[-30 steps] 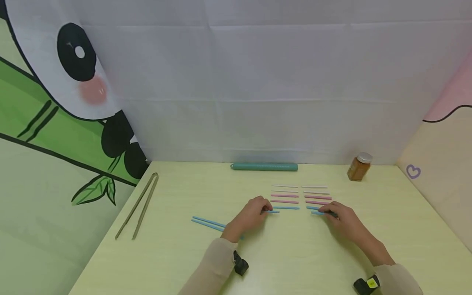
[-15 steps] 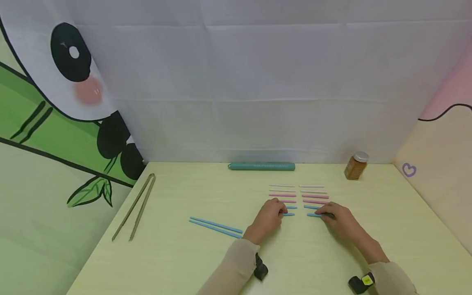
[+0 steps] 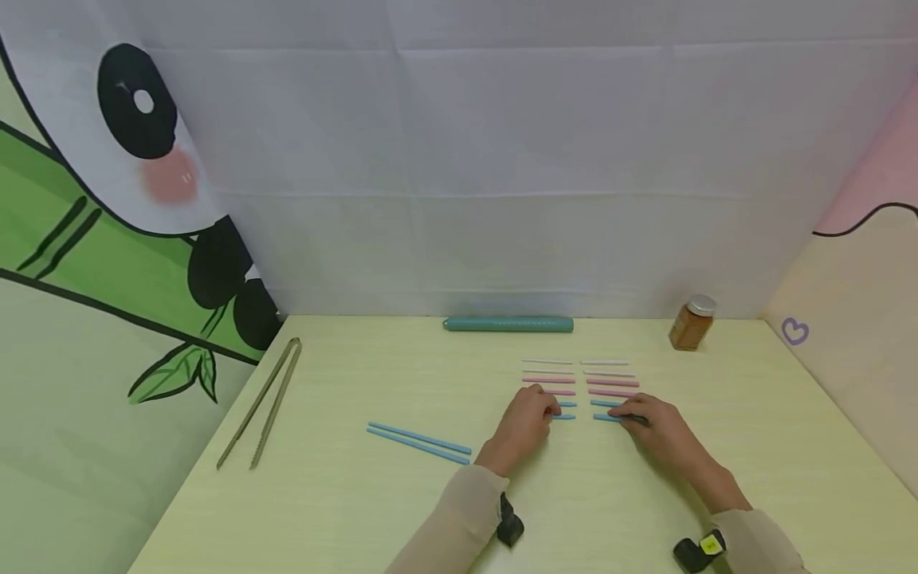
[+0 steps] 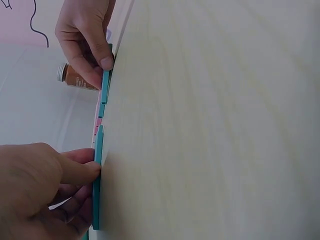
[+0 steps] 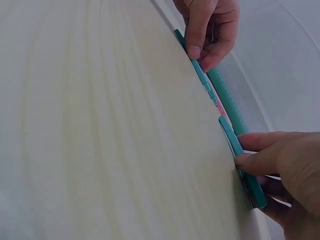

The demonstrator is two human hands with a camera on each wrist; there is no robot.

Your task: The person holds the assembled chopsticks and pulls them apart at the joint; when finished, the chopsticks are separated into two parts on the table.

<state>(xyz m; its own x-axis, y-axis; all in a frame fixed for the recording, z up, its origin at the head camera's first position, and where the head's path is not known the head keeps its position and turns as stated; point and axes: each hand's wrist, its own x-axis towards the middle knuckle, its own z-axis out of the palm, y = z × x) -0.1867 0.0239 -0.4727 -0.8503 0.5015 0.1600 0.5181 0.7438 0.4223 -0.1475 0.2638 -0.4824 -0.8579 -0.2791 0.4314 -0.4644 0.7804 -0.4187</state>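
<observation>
My left hand (image 3: 527,418) pinches a slim blue stick (image 3: 565,417) between thumb and fingers, low at the table surface; in the left wrist view this teal-looking stick (image 4: 97,185) lies lengthwise along the fingertips. Across a small gap, my right hand (image 3: 660,426) pinches a second blue stick (image 3: 606,418), its far part covered by the fingers; in the right wrist view that stick (image 5: 242,165) has a thick near end. Just beyond lie one blue stick (image 3: 566,404) on the left and another blue stick (image 3: 606,403) on the right, roughly parallel to the held ones.
Farther back, pink sticks (image 3: 613,383) and thin white sticks (image 3: 608,363) continue both columns. Two longer blue sticks (image 3: 419,438) lie left of my left arm. Metal tongs (image 3: 268,399) rest at far left. A green tube-like case (image 3: 508,324) and a brown jar (image 3: 692,323) stand along the back.
My left hand has moved right with its blue stick, bringing it into line beneath the left column. The right hand has shifted slightly left, still pinching its stick.
</observation>
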